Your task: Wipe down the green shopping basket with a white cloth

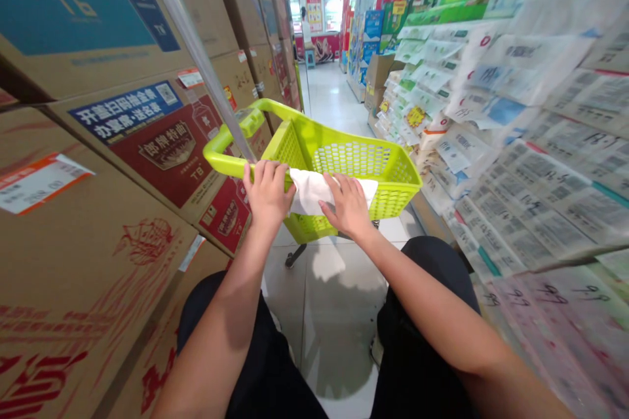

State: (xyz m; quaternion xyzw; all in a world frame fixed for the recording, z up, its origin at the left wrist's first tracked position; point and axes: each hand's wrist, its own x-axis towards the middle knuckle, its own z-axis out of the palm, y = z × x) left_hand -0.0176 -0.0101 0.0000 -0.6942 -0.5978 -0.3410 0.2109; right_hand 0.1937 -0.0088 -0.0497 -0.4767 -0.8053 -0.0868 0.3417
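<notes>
A lime-green plastic shopping basket (393,173) on wheels stands in the aisle just in front of my knees. A white cloth (309,190) is draped over its near rim. My left hand (266,193) grips that rim, fingers curled over the edge beside the cloth. My right hand (348,203) presses down on the cloth against the rim, fingers together. The basket's green handle (221,144) sticks out to the left, with a grey bar (196,46) rising from it.
Stacked cardboard cartons (122,163) wall the left side, close to the basket. Shelves of packaged tissue (515,144) run along the right. The tiled aisle floor (329,98) continues ahead to more displays and boxes (378,72).
</notes>
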